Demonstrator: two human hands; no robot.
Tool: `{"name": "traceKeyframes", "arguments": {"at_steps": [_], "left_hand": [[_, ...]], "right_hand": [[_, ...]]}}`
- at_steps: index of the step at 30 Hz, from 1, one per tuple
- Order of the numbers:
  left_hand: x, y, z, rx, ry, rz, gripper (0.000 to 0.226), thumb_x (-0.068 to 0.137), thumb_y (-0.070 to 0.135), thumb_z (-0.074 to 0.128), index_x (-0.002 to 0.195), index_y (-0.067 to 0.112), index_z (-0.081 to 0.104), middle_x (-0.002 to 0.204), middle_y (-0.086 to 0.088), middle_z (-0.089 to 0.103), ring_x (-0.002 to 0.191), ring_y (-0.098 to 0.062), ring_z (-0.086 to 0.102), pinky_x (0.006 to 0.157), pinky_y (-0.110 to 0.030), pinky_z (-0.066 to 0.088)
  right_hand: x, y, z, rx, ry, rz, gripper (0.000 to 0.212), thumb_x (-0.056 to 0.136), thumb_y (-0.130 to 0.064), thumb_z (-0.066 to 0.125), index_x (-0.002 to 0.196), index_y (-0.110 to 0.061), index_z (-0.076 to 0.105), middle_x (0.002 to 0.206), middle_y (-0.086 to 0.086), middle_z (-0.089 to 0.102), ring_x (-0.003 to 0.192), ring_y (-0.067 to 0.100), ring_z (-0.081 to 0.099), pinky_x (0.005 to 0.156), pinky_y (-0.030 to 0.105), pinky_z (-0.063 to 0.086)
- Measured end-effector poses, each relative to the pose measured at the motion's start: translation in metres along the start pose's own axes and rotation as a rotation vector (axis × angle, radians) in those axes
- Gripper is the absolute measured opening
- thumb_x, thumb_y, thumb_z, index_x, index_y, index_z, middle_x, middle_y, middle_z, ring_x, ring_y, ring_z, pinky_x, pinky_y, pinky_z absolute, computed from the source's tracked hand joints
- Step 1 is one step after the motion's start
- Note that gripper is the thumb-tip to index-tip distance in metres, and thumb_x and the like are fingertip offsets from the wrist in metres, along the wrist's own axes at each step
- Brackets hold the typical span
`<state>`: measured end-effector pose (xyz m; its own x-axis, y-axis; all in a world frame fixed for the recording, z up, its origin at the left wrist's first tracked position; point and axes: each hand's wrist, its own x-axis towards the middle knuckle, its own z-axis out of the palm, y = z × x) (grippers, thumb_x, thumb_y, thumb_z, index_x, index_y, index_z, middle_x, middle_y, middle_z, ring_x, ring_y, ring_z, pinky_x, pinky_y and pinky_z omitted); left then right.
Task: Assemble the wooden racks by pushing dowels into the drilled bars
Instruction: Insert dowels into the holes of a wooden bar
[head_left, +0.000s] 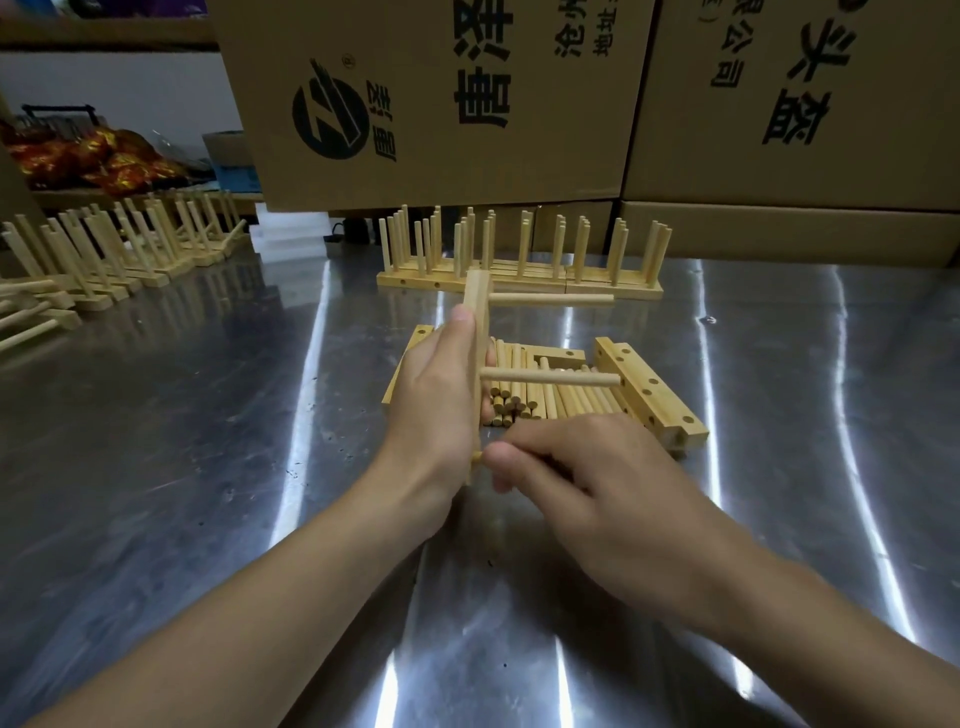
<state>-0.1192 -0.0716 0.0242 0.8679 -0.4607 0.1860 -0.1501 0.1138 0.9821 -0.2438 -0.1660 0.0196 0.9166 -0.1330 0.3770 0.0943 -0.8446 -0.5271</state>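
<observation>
Left hand (441, 395) grips a drilled bar (480, 312) upright above the steel table (208, 415), two dowels (550, 300) projecting rightward from it. Right hand (597, 483) pinches a third dowel (477, 457) at the bar's lower end; loose dowels (550, 397) lie just beyond.

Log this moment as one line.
left hand: grips bar upright | bar: two dowels seated | right hand: pinches dowel at bar's lower end
</observation>
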Motion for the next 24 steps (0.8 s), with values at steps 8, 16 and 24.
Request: {"name": "traceKeyframes", "arguments": {"at_steps": [8,16,24], "left_hand": [[-0.004,0.0,-0.002,0.053,-0.052,0.126,0.048,0.113,0.05,0.036,0.088,0.016,0.06,0.067,0.009,0.05,0.06,-0.006,0.049,0.055,-0.023,0.043],[0.0,-0.004,0.002,-0.161,0.069,-0.222,0.051,0.112,0.057,0.035,0.106,0.015,0.064,0.067,0.003,0.049,0.058,-0.01,0.046,0.05,-0.022,0.041],[-0.006,-0.001,0.002,-0.05,0.047,-0.004,0.05,0.112,0.056,0.032,0.092,0.018,0.057,0.069,0.001,0.045,0.063,-0.015,0.042,0.061,-0.034,0.039]], "right_hand": [[-0.001,0.004,-0.005,0.168,-0.072,0.082,0.043,0.108,-0.048,0.052,0.084,-0.019,0.075,0.056,-0.001,0.048,0.054,0.012,0.044,0.055,0.032,0.035],[-0.003,-0.003,-0.004,-0.502,0.098,-0.14,0.038,0.11,-0.048,0.034,0.097,-0.027,0.063,0.082,-0.01,0.054,0.071,0.016,0.051,0.06,0.036,0.043],[-0.001,0.008,0.007,0.033,0.002,0.022,0.028,0.11,-0.036,0.053,0.089,-0.028,0.07,0.08,-0.012,0.067,0.084,0.012,0.063,0.075,0.029,0.047]]}}
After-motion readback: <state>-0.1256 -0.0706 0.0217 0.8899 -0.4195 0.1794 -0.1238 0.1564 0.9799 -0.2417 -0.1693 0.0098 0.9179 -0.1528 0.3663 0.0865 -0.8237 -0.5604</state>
